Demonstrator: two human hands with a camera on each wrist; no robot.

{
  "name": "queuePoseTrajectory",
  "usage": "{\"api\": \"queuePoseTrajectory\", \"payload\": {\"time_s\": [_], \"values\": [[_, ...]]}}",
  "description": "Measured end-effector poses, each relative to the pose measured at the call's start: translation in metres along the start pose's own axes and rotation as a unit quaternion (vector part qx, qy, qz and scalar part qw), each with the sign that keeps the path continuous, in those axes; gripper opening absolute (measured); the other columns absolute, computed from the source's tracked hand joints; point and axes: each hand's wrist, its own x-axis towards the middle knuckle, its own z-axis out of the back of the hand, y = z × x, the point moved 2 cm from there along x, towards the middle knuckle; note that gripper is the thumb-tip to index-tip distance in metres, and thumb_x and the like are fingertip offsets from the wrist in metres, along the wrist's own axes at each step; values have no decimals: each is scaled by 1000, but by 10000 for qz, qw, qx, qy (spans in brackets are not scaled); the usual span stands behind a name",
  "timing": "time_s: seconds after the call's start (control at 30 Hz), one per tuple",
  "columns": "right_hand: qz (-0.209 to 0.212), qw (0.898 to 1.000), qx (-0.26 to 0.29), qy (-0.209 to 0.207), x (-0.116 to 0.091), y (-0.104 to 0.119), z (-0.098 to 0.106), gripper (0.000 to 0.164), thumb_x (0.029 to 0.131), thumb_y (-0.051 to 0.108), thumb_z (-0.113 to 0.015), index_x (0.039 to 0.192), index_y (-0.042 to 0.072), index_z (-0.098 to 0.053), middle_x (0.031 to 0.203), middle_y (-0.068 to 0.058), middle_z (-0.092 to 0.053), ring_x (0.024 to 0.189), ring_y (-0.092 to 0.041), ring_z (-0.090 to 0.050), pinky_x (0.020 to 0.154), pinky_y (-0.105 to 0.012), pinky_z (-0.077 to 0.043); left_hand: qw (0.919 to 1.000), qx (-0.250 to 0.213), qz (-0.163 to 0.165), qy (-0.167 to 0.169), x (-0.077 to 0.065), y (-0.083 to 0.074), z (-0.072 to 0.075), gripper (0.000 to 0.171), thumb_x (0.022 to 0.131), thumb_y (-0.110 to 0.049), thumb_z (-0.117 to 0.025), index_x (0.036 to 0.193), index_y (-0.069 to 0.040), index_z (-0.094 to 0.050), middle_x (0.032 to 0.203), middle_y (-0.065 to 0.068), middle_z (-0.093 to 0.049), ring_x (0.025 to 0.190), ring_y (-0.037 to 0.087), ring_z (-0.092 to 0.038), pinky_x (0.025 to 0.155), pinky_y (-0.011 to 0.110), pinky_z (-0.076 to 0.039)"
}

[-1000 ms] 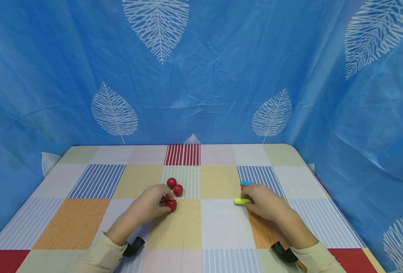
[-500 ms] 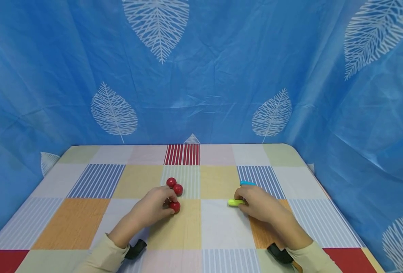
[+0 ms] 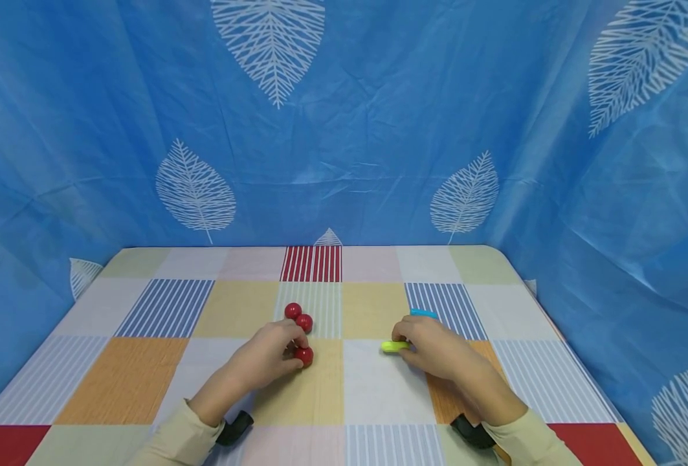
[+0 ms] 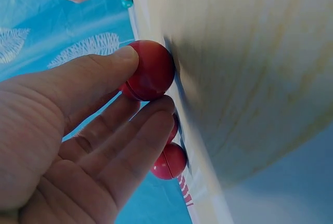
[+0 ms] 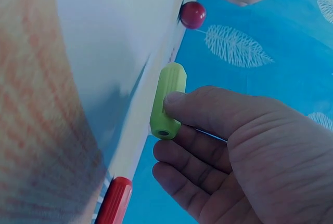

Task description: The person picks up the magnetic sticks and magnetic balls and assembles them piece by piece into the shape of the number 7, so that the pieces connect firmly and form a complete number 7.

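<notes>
My left hand pinches a glossy red ball between thumb and fingertips, right at the cloth. Two more red balls, a farther ball and a nearer ball, sit side by side just beyond those fingers. On the right, my right hand holds a short yellow-green ribbed stick between thumb and fingers, with a small dark hole in its end. Behind that hand lies a blue stick. A red ribbed stick shows in the right wrist view; in the head view the right hand hides it.
A patchwork cloth covers the table. Blue curtains with white leaf prints hang behind it and along its sides. Black straps, a left strap and a right strap, sit at the wrists below light sleeves.
My left hand has shifted the red ball a little right and nearer. The right hand has carried the yellow-green stick left, away from the blue stick. The other two balls stay put.
</notes>
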Motion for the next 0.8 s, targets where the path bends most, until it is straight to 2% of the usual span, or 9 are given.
{"api": "queuePoseTrajectory", "payload": {"time_s": [0.57,0.8], "values": [[-3,9991,262,327,6,20,-2,17,80,6,-76,92,15,-67,89,9,-59,81,-4,-54,71,-24,-50,9989,-90,-417,218,-2,-10,-6,21,75,-6,-83,89,-8,-67,84,-3,-60,79,13,-56,69,24,-49],[125,9989,272,367,9,27,-4,15,81,7,-75,92,13,-68,88,8,-60,80,-5,-55,71,-23,-51,9987,-124,-415,285,-3,-15,-7,20,76,-6,-83,89,-9,-67,84,-3,-59,78,12,-55,68,23,-49]]}}
